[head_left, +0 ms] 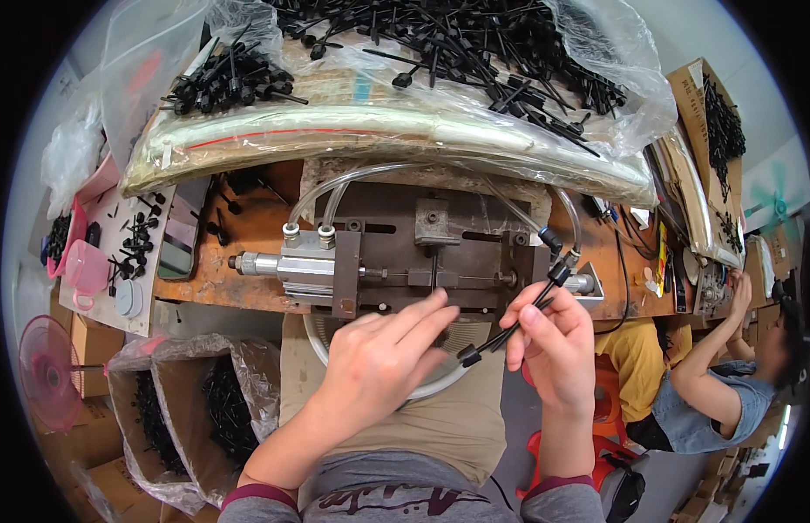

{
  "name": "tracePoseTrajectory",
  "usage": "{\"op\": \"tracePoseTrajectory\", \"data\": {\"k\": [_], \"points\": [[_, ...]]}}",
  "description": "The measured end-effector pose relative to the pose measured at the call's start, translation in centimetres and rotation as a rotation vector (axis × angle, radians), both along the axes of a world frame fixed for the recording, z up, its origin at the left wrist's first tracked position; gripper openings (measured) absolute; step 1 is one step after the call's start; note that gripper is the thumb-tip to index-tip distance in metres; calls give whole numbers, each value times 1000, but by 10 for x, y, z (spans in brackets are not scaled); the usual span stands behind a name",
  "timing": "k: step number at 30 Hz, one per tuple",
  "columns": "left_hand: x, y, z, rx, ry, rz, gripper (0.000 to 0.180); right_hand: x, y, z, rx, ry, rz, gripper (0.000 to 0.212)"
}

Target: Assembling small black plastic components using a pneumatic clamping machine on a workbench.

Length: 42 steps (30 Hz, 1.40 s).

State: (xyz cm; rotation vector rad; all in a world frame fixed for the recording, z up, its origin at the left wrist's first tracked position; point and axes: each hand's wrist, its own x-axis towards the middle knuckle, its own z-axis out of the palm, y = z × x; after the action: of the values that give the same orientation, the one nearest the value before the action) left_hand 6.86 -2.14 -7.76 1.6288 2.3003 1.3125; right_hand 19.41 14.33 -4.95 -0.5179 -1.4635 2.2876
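My right hand [553,349] pinches a few thin black plastic rods with knobbed heads [509,329] between thumb and fingers. They slant across its fingertips, one head up by the hose fitting and another pointing down to the left. My left hand [383,349] has its fingers stretched out, apart from those rods, just in front of the small centre block [420,278] of a dark metal clamping fixture [396,192]. A black rod [435,258] stands in that block. Whether the left fingertips touch the block, I cannot tell.
Clear air hoses [370,172] arch over the fixture from a silver cylinder [306,270]. Behind lies a heap of black rods [474,44] on plastic-wrapped padding. Lined bins [191,410] of black parts stand lower left, beside a pink fan [49,372]. Another person [718,392] works at right.
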Motion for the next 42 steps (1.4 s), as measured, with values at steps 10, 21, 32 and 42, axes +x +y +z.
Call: {"op": "tracePoseTrajectory", "data": {"k": [10,21,32,42], "points": [[14,-25,4,237,-290,-195,28,-6,0,-2,-7,136,-162,15],[8,1,-19,-44,337,115,26,2,-7,-9,351,319,-191,69],[6,7,-17,-61,346,138,24,7,-17,-7,549,271,-168,40],[2,5,-20,-28,328,98,23,3,-33,-16,1427,98,-166,31]]}}
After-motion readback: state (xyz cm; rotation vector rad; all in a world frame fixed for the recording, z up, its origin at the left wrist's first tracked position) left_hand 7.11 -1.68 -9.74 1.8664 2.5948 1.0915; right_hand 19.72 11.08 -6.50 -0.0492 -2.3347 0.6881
